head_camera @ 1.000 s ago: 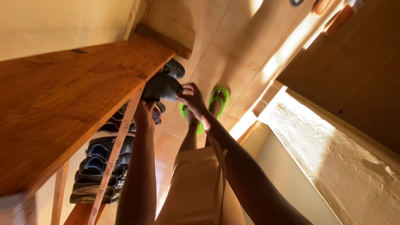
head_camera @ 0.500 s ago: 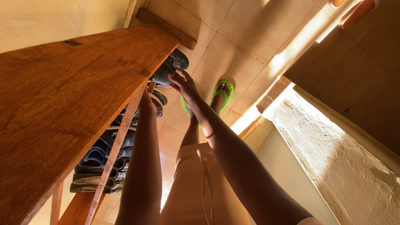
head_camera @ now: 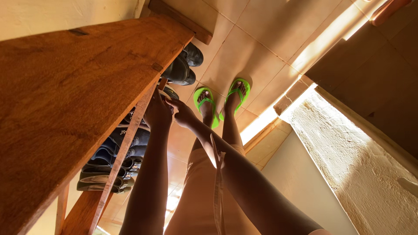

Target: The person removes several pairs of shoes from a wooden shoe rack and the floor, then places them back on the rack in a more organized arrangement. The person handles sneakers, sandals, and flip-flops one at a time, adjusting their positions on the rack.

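A pair of dark shoes (head_camera: 183, 69) sits on the upper shelf of a wooden shoe rack (head_camera: 78, 87), at its far end. My left hand (head_camera: 157, 112) is just below them, against the rack's slanted front rail (head_camera: 126, 143), and its fingers are hidden. My right hand (head_camera: 182, 114) is beside it, fingers stretched toward a dark shoe with a pale rim (head_camera: 170, 92) on the shelf below. Nothing shows in the right hand. Both hands are clear of the dark pair.
Several more dark and blue shoes (head_camera: 113, 169) fill the lower shelves. My feet in green flip-flops (head_camera: 208, 104) stand on the tan tiled floor (head_camera: 257, 48). A rough pale ledge (head_camera: 348, 143) runs along the right. A wooden block (head_camera: 180, 19) lies by the wall.
The dark shoe I held has gone onto the upper shelf and my right hand has let it go. Both hands have dropped lower, to the shelf below.
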